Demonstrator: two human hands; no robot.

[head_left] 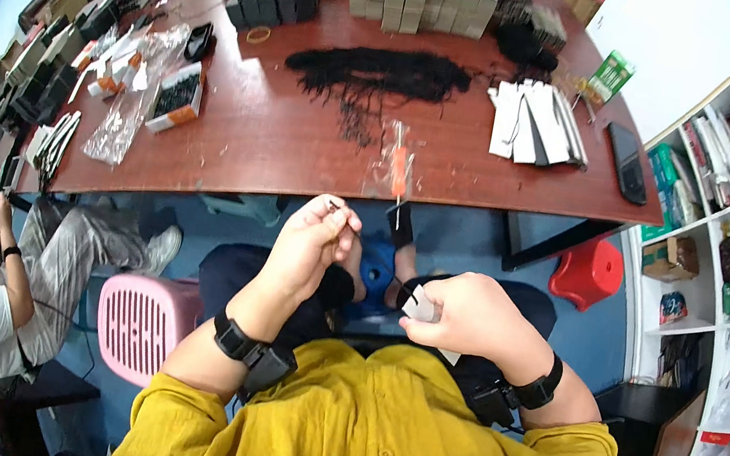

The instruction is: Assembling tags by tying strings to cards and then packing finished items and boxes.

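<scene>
Threading cord (407, 290) through a tag (423, 306), I figured: right hand (476, 316) had the tag pinched over the lap (226, 277), left hand (316, 244) pinched a dark bit (334, 206) apart from it. Next move probably called for lining the cord up.

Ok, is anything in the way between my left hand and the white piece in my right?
Nothing visible stands between your left hand and the white piece in your right hand; the blue stool seen there appears lower down.
</scene>
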